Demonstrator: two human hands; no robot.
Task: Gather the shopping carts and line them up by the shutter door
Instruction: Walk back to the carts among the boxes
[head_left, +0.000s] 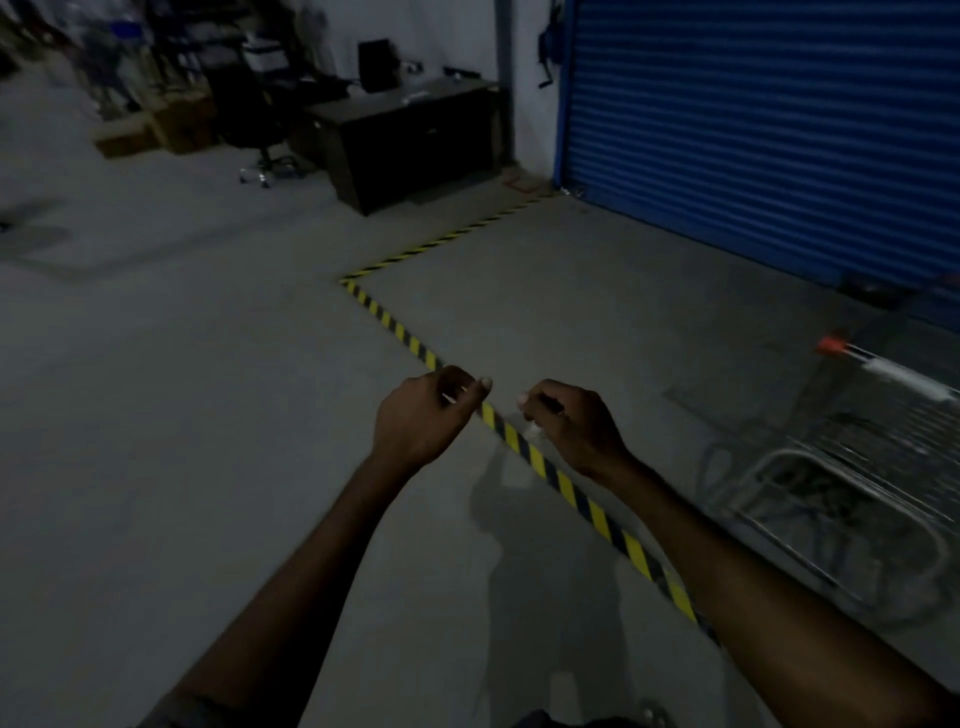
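One shopping cart (857, 467) stands by the shutter door (753, 130), while left hand (421, 415) and right hand (571, 426) have fingers curled on nothing, so gathering probably isn't finished.

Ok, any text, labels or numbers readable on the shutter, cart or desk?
None readable.
Shutter door: plain blue slats, no lettering visible.
Shopping cart: motion-blurred; orange handle cap shows no legible mark.
Desk items and cardboard boxes: too dark and blurred to read.
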